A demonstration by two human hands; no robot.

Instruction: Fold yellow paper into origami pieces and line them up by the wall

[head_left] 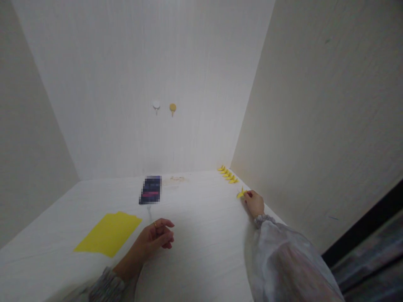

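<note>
We pinch a yellow folded paper (241, 194) at our right hand (254, 203) fingertips while our left hand (155, 239) lies loosely curled, empty.

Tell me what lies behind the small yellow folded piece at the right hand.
Behind the yellow folded piece, pinched by the right hand, a row of similar yellow pieces runs along the right wall to the corner. The hand covers its pinched end.

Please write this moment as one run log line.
right hand: touches folded yellow paper piece | left hand: empty, beside yellow paper sheets
</note>
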